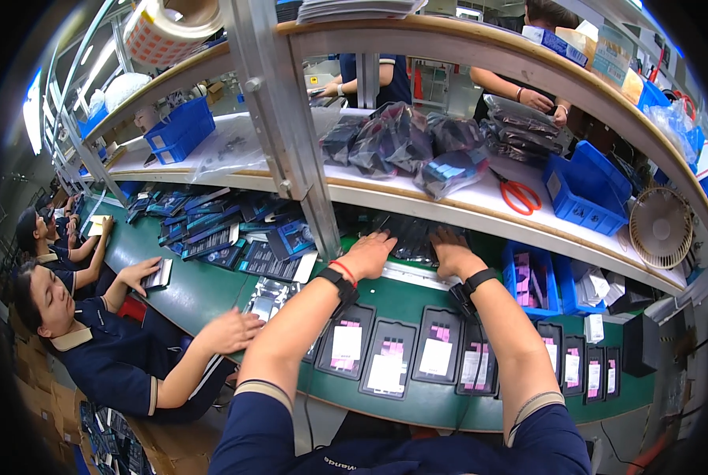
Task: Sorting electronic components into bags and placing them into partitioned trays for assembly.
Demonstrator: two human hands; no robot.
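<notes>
- Nearest, black trays (393,327) with pink pieces (441,332) and white cards (435,358) line the green counter (389,297).
- Beyond, the left hand (375,247) and right hand (451,248) reach toward the shelf's underside, fingers outstretched; I cannot tell whether they grip.
- A dark plastic-wrapped bundle (414,242) lies between them.
- Rightward, a blue bin (540,313) holds more pink pieces.
- Farthest, bagged packs (393,142) lie on the shelf (354,195).

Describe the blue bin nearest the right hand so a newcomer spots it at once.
Find the long green table beneath the white-edged shelf. On the table, just right of the person's right hand, stands a blue bin. Pink pieces show inside it, whereas the neighbouring blue bin farther right holds white items.
</notes>
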